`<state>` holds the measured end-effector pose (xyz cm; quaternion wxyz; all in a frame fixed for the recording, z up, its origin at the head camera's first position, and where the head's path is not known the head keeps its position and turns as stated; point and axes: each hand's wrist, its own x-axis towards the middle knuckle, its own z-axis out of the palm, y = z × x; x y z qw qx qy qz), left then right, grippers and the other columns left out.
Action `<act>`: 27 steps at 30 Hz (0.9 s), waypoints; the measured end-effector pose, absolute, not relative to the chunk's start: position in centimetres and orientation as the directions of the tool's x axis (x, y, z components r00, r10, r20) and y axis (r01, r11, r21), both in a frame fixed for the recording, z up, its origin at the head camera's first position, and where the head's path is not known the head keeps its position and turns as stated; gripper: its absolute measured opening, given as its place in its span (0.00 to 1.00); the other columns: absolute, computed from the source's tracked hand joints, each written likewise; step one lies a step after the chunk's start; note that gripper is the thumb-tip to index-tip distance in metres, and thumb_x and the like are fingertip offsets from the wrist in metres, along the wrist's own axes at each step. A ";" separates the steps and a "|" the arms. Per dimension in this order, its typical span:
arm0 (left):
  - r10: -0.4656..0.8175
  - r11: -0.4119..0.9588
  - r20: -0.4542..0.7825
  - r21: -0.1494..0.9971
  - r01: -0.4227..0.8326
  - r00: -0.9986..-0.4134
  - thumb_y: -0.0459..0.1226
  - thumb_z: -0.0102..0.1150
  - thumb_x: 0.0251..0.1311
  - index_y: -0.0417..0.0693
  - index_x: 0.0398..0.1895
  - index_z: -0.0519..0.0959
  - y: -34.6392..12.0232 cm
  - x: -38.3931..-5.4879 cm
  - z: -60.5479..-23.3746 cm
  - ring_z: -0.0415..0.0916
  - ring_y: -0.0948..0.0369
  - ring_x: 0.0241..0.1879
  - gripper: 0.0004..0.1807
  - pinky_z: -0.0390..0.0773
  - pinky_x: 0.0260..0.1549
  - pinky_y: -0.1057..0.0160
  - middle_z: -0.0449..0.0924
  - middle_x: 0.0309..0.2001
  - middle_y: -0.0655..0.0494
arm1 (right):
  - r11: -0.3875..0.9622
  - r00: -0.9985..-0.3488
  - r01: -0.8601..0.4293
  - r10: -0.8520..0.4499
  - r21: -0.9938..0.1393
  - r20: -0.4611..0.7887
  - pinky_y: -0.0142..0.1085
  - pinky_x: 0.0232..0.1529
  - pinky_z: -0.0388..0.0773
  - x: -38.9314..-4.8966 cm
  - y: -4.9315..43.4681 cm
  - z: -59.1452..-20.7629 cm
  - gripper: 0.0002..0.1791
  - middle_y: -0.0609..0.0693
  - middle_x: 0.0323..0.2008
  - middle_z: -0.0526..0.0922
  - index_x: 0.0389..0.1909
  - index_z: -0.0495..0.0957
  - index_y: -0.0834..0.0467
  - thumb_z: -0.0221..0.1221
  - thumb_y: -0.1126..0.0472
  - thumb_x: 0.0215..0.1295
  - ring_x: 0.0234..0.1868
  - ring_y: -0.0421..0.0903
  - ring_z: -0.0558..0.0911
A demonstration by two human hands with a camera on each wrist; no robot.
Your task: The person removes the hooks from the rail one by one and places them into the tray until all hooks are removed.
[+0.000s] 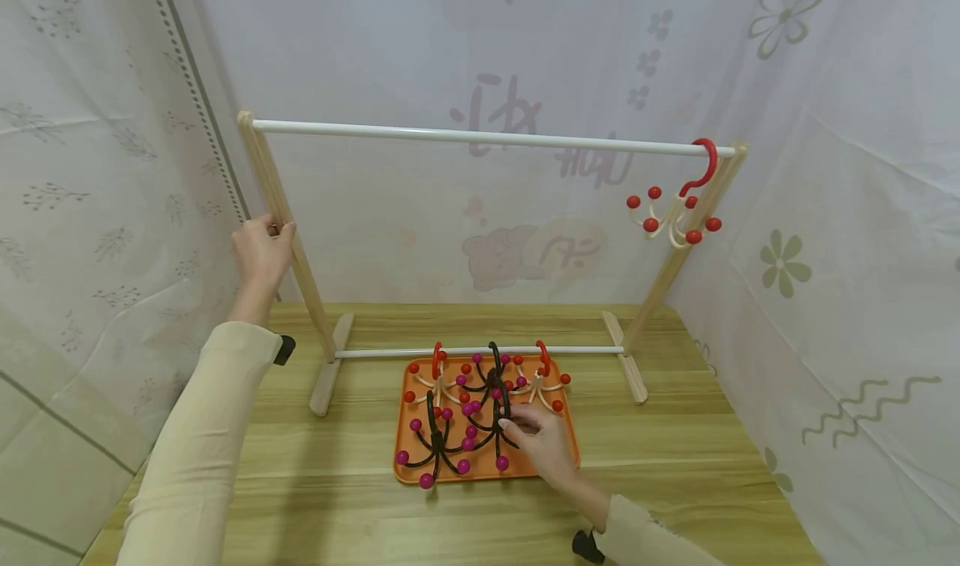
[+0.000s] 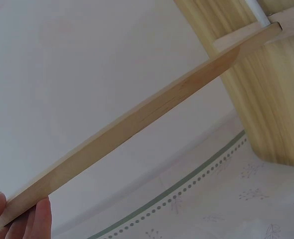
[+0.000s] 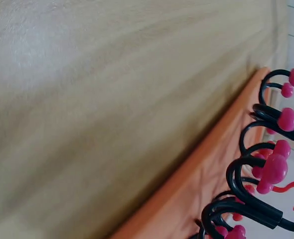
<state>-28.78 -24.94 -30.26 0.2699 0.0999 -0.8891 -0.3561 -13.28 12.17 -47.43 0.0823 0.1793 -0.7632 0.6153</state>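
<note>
My left hand (image 1: pixel 264 253) grips the left wooden upright (image 1: pixel 306 287) of a rack about halfway up. In the left wrist view, thumb and fingers lie on either side of that upright (image 2: pixel 137 119). Over the orange tray (image 1: pixel 562 464), my right hand (image 1: pixel 546 445) pinches the hook of a black multi-arm hanger (image 1: pixel 497 424) with magenta ball tips. The right wrist view shows its curved arms (image 3: pixel 246 209) at the tray's edge, with one fingertip at the frame's side. Another black hanger (image 1: pixel 438 443) lies left of it, and one more (image 1: pixel 493 376) behind.
Two cream hangers with red hooks, one left (image 1: pixel 439 383) and one right (image 1: pixel 538 387), lie at the tray's back. A similar red-hooked hanger (image 1: pixel 678 207) hangs near the right end of the white top bar (image 1: pixel 465 136). A lower bar (image 1: pixel 375 353) runs behind the tray.
</note>
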 end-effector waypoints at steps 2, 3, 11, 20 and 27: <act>-0.370 0.726 0.407 0.688 0.014 -0.835 0.40 0.44 0.63 0.32 0.30 0.73 -25.0 -28.8 -30.3 0.68 0.51 0.28 0.17 0.65 0.24 0.60 0.76 0.36 0.35 | 0.190 -0.916 -0.395 -0.160 -0.899 0.369 0.35 0.30 0.76 -13.3 11.9 -47.9 0.10 0.64 0.32 0.79 0.37 0.77 0.72 0.58 0.72 0.54 0.31 0.56 0.79; -0.369 0.726 0.407 0.687 0.015 -0.836 0.40 0.44 0.63 0.32 0.30 0.73 -25.0 -28.8 -30.3 0.68 0.51 0.28 0.17 0.65 0.23 0.60 0.76 0.36 0.35 | 0.197 -0.913 -0.403 -0.153 -0.894 0.377 0.35 0.30 0.76 -13.3 11.8 -48.1 0.10 0.64 0.32 0.79 0.37 0.77 0.72 0.58 0.72 0.54 0.31 0.55 0.80; -0.358 0.743 0.439 0.668 0.033 -0.824 0.39 0.45 0.63 0.33 0.26 0.73 -24.9 -28.7 -30.2 0.66 0.52 0.24 0.17 0.64 0.23 0.59 0.76 0.33 0.35 | 0.242 -0.885 -0.466 -0.131 -0.851 0.448 0.36 0.27 0.76 -13.2 10.7 -49.3 0.08 0.63 0.31 0.79 0.35 0.78 0.72 0.59 0.74 0.52 0.29 0.51 0.80; -0.360 0.746 0.430 0.666 0.021 -0.828 0.40 0.45 0.63 0.34 0.24 0.72 -24.9 -28.9 -30.2 0.64 0.56 0.20 0.17 0.62 0.21 0.60 0.76 0.31 0.36 | 0.274 -0.893 -0.447 -0.093 -0.851 0.440 0.33 0.27 0.76 -12.9 10.4 -49.7 0.07 0.62 0.32 0.79 0.34 0.79 0.66 0.60 0.71 0.52 0.29 0.46 0.80; -0.363 0.742 0.429 0.670 0.022 -0.827 0.40 0.46 0.62 0.35 0.24 0.72 -25.0 -28.9 -30.2 0.62 0.58 0.19 0.16 0.63 0.20 0.60 0.76 0.30 0.36 | 0.321 -0.921 -0.388 -0.111 -0.864 0.372 0.36 0.29 0.75 -12.8 10.6 -48.5 0.13 0.60 0.32 0.79 0.38 0.77 0.70 0.62 0.68 0.52 0.29 0.49 0.79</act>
